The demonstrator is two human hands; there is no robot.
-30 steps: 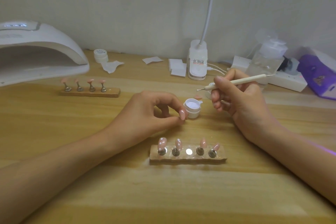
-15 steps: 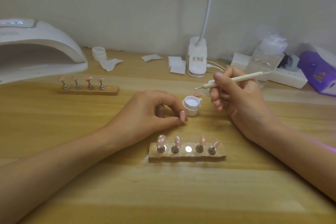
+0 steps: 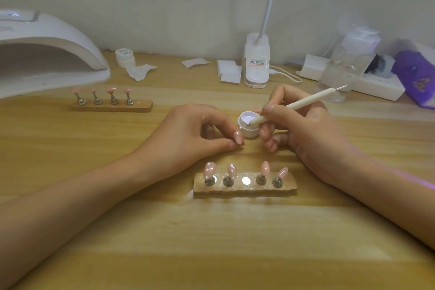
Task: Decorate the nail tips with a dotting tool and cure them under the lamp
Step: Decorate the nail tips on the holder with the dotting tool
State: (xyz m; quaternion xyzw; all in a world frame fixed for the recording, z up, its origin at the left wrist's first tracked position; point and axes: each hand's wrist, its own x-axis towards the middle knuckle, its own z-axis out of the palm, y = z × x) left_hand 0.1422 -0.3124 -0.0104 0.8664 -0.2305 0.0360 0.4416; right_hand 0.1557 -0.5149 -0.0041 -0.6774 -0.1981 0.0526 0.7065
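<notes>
Right hand (image 3: pixel 306 134) fingers grip a slim white dotting tool (image 3: pixel 294 106) at a small white jar (image 3: pixel 247 134). Left hand (image 3: pixel 188 134) fingers pinch a pink nail tip (image 3: pixel 238 137).

The person's left hand (image 3: pixel 188 134) and right hand (image 3: pixel 306 129) were uncovered, and the left forearm (image 3: pixel 82 195) and right forearm (image 3: pixel 388 186) were bare from the wrist back to the near edge. The right thumb's nail (image 3: pixel 270 109) was short and plain. A thin purple streak of light (image 3: pixel 421 182) lay along the right forearm.
</notes>
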